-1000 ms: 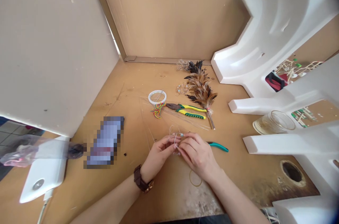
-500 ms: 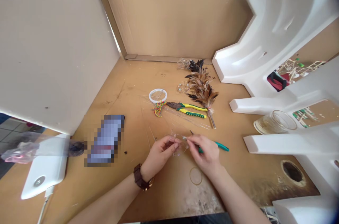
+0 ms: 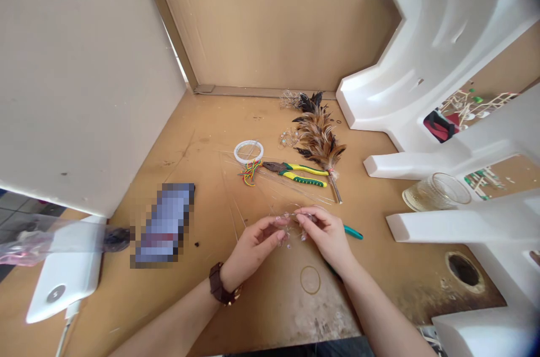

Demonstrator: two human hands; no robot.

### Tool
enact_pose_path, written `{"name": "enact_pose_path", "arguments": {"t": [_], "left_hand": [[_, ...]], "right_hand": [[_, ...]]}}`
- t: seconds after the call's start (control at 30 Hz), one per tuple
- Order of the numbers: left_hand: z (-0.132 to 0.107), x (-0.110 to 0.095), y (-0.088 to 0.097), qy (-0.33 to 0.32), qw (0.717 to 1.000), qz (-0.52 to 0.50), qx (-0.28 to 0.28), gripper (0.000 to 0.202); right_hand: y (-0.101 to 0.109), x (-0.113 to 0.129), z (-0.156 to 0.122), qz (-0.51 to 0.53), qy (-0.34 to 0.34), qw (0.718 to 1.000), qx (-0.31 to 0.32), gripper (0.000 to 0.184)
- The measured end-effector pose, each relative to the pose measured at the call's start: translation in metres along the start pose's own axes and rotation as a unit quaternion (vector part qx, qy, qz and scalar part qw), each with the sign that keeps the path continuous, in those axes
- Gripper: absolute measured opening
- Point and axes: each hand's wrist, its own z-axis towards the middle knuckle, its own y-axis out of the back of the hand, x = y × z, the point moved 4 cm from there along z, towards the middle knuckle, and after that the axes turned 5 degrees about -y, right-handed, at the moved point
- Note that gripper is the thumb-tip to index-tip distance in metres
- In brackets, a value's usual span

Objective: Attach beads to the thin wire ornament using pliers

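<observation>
Beaded strand (image 3: 287, 215), clear and thin, lies between the two hands in the head view, spanning the short gap from one grip to the other just above the desk (image 3: 202, 177). Its upper run goes crosswise, roughly from left fingertips to right fingertips, while several see-through beads sit on the wearer's side of that line. Neither hand is clearly nearer, since both touch it.

The right hand (image 3: 327, 230) pinches the strand at its right end, thumb and forefinger pressed together. The left hand (image 3: 261, 236) has its fingers curled at the other end, the thumb beside the beads; I cannot tell whether that thumb presses on anything.

Just right of the right grip is a teal-handled tool (image 3: 353, 232), mostly hidden by the hand. Nearer the wearer than the right grip lies a thin yellowish band (image 3: 310, 280). Beyond both grips are combination pliers (image 3: 294, 172) with yellow and green handles, their long axis nearly parallel to the strand's upper run, and past them a bunch of brown feathers (image 3: 318, 135) on a stick.
</observation>
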Motion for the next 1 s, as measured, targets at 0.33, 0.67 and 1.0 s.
{"name": "enact_pose_path", "arguments": {"t": [0.33, 0.67, 1.0], "left_hand": [[-0.001, -0.018, 0.02, -0.105, 0.973, 0.148, -0.142, 0.016], [-0.002, -0.012, 0.015, -0.056, 0.98, 0.143, -0.124, 0.015], [0.001, -0.002, 0.008, -0.014, 0.99, 0.125, -0.056, 0.019]], "right_hand": [[0.005, -0.01, 0.005, 0.157, -0.098, 0.983, 0.013, 0.025], [0.005, -0.012, 0.005, 0.152, -0.096, 0.984, 0.015, 0.026], [0.008, -0.01, 0.004, 0.176, -0.097, 0.98, -0.009, 0.023]]}}
